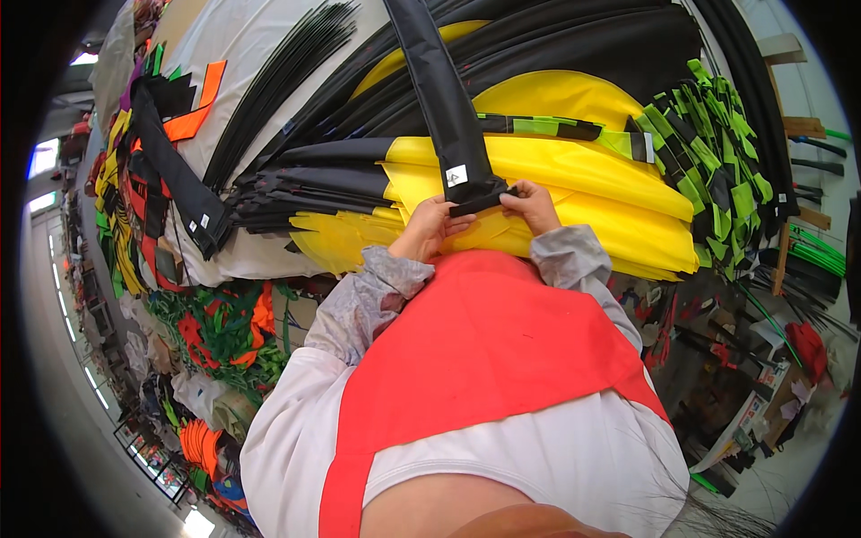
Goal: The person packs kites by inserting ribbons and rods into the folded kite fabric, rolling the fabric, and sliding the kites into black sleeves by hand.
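Note:
A long narrow black fabric sleeve [448, 117] runs from the far edge toward me, with a small white label [456, 175] near its close end. At that end my left hand [429, 229] pinches one side of the dark band at the opening. My right hand [533, 208] grips the other side, its thumb and fingers closed on the edge. Between both hands the band lies stretched crosswise. Beneath the sleeve lies a stack of yellow and black fabric [583, 179], its folds spreading left and right. My fingertips hide part of the sleeve's edge.
Green-and-black patterned strips [717, 161] are heaped at the right of the table. A bundle of thin black rods [278, 81] and another labelled black sleeve [184, 184] lie to the left. Green and orange scraps [224, 327] pile up below the table's left side.

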Available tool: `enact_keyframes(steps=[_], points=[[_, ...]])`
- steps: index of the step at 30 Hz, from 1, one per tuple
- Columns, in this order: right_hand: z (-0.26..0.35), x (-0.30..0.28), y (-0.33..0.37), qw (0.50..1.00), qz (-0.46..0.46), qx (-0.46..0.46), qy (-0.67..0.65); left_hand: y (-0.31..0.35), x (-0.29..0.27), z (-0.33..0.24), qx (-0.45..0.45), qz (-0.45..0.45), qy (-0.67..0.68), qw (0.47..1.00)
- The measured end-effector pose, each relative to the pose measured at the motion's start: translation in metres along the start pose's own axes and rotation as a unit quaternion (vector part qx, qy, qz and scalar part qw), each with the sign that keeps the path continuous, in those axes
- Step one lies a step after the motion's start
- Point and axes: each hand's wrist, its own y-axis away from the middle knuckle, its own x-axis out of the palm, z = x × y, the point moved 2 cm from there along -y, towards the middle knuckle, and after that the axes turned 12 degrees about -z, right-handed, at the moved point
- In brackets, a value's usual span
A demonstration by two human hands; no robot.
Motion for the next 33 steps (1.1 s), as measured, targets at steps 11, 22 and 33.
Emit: enact_keyframes(steps=[11, 22, 33], points=[[0.055, 0.057, -0.051, 0.991, -0.008, -0.052, 0.122, 0.027, 0.074, 0.006, 0.422, 0.086, -0.510, 0.745], [0.174, -0.235, 0.087, 0.788, -0.451, -0.235, 0.348, 0.004, 0.106, -0.030, 0.628, 0.022, -0.568, 0.531], [0.138, -0.335, -0.085, 0.483, -0.280, -0.151, 0.815, -0.067, 0.096, -0.019, 0.558, 0.018, -0.698, 0.449]])
